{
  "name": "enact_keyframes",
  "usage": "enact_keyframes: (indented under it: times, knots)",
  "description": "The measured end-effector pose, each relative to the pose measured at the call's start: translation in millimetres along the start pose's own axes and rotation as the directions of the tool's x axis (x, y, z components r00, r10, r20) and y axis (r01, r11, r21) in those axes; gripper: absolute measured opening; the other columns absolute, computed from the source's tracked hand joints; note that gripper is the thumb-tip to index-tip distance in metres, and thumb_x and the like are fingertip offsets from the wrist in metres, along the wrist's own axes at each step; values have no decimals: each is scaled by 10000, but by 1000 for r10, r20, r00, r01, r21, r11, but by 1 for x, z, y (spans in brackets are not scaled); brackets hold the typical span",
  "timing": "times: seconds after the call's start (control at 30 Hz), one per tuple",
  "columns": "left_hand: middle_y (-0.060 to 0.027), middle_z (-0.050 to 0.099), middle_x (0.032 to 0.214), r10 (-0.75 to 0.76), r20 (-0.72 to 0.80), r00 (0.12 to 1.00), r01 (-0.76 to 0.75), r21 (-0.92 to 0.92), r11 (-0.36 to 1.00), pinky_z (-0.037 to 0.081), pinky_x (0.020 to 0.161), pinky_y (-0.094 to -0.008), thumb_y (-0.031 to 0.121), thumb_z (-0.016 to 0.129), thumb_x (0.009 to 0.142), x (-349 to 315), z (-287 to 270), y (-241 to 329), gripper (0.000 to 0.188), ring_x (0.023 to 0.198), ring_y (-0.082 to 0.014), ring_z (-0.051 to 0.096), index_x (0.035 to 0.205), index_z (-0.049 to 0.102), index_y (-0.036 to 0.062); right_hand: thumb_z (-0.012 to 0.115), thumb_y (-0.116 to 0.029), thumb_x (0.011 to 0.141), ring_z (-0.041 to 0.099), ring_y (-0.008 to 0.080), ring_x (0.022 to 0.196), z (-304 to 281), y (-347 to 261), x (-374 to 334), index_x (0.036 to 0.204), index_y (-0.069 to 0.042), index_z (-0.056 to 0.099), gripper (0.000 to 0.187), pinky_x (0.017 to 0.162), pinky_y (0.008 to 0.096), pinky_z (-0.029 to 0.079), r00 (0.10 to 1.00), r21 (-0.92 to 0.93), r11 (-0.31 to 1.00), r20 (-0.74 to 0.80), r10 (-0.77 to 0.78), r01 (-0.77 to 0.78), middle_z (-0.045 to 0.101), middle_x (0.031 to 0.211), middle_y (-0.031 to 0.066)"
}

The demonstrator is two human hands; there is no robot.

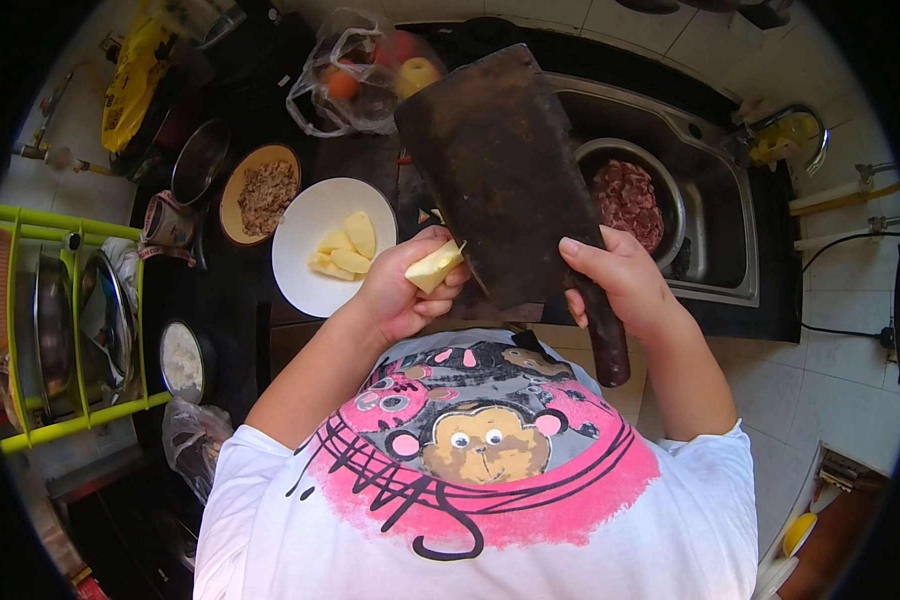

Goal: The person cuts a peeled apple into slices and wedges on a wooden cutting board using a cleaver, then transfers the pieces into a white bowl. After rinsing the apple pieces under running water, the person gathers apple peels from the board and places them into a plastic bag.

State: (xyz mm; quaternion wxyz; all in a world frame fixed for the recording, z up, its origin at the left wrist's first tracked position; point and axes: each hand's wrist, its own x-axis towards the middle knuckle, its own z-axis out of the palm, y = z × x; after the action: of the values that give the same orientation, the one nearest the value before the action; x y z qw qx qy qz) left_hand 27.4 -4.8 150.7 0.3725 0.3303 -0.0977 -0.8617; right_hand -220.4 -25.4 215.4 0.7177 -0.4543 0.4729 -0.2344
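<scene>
My right hand (625,280) grips a large dark cleaver (490,170) where the handle meets the blade, its thumb resting on the blade's lower corner. The broad blade is raised and points away from me. Beside its left edge, my left hand (402,285) is closed round a pale yellow peeled wedge (434,268) that looks like apple. The blade's edge is close to this piece; whether they touch I cannot tell. Just left of that hand stands a white bowl (300,285) with several similar pale wedges (345,245) in it.
A bowl of minced meat (268,198) and a bowl of white rice-like food (182,362) stand on the left, near a green rack (80,330). A plastic bag of fruit (355,75) lies behind. In the sink (715,200), a metal basin holds raw meat (627,205).
</scene>
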Motion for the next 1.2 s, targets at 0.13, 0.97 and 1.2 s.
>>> enact_keyframes:
  times: [0.13,0.97,1.2]
  knots:
    - [-78,504,721,-5,-62,998,6,21,1000,230,359,-176,165,399,895,-1,7,-3,126,487,-75,371,996,471,140,526,-262,881,498,110,453,5,2,4,876,-29,527,233,415,242,423,1000,-7,1000,18,-20,20,519,588,41]
    - [-29,463,687,239,-310,920,-182,202,962,243,402,-213,228,418,916,20,-2,-11,108,483,-85,339,915,465,131,535,-276,876,489,113,452,8,9,41,879,-37,532,239,432,258,438,1000,114,993,-2,11,-11,520,598,41]
    - [-20,482,739,535,-382,753,-284,545,789,298,428,-213,302,449,944,32,-33,4,226,518,-76,387,1003,458,84,541,-262,880,504,109,498,6,19,60,878,-16,542,246,445,261,441,985,21,996,-146,-88,92,540,641,38]
